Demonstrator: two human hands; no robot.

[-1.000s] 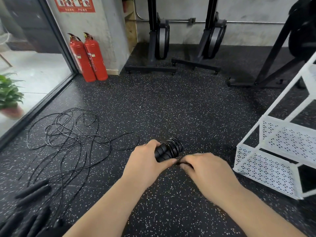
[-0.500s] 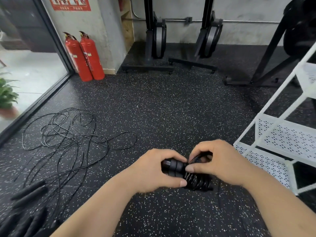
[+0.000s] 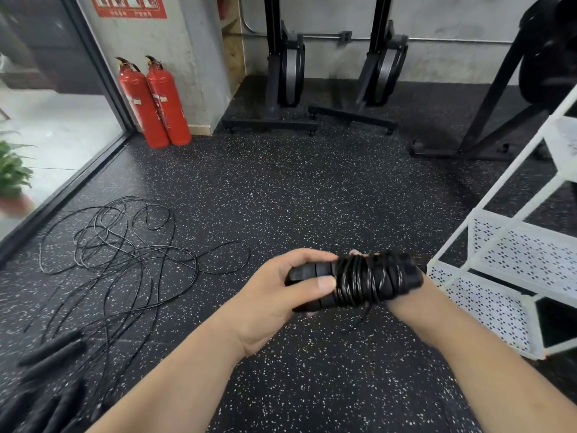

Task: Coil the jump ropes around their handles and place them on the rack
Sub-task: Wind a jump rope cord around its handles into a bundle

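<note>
Left hand: the left hand (image 3: 274, 295) is near the middle of the view, clenched around the handles (image 3: 307, 276) of a coiled jump rope (image 3: 365, 281); the thumb lies across the near side, its tip against the first turns of cord

Right hand: the right hand (image 3: 401, 300) is almost wholly hidden behind the right end of the bundle; only the heel and wrist show below it; whether it grasps the bundle or is released cannot be told

Coiled jump rope: held in the air above the floor (image 3: 312, 198), lying roughly level, left to right; black cord wound in many tight turns round the two black handles; a short loose end hangs from the near underside

Rack: a white rack (image 3: 515, 254) with perforated shelves stands at the right; the bundle's right end is near its lowest shelf corner, not touching

Loose ropes: a tangle of loose ropes (image 3: 125, 254) is spread on the floor to the left, well apart from the hands

Spare handles: several black spare handles (image 3: 53, 354) lie at the near left corner, at the ends of those cords

Far left: two red fire extinguishers (image 3: 156, 101) stand against a grey wall beside a glass door; a potted plant (image 3: 12, 176) shows at the left edge

Far: black gym machines (image 3: 281, 73) stand upright along the far wall
</note>
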